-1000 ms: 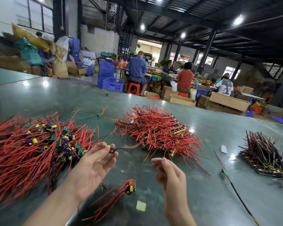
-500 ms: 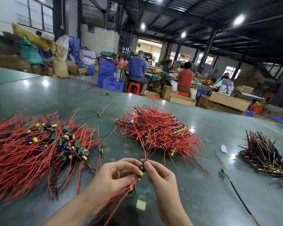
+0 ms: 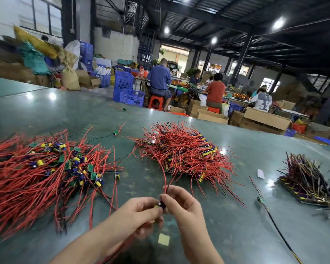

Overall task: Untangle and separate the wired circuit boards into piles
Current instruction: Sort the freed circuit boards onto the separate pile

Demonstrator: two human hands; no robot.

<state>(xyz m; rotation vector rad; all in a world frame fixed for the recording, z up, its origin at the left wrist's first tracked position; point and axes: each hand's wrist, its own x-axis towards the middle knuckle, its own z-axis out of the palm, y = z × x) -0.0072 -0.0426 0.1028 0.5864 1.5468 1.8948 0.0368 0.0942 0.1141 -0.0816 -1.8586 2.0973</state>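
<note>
Left hand: the left hand (image 3: pixel 139 214) is low in the middle of the view, fingers curled, pinching a small wired circuit board (image 3: pixel 161 204) from its left side.
Right hand: the right hand (image 3: pixel 185 204) meets it fingertip to fingertip, thumb and forefinger pinching the same board and the red wire (image 3: pixel 165 178) that rises from it.
Held board: above the green table (image 3: pixel 227 225), near its front edge; the wire runs up toward the middle pile.
Tangled pile: a wide tangle of red-wired boards (image 3: pixel 46 174) fills the left side and runs off the left edge of view.
Middle pile: a sorted heap of red-wired boards (image 3: pixel 183 151) lies just beyond the hands.
Right pile: a dark-wired stack (image 3: pixel 309 180) sits near the right edge, well apart from the hands.
Open room: bare tabletop lies between the middle and right piles, crossed by one loose black-wired board (image 3: pixel 261 200).
Small bits: a yellow paper square (image 3: pixel 163 239) lies beneath the hands; a white scrap (image 3: pixel 261 174) lies left of the dark stack.
Far edge: the table's far rim runs behind the piles, with seated workers (image 3: pixel 159 80) and blue crates (image 3: pixel 131 97) beyond.
</note>
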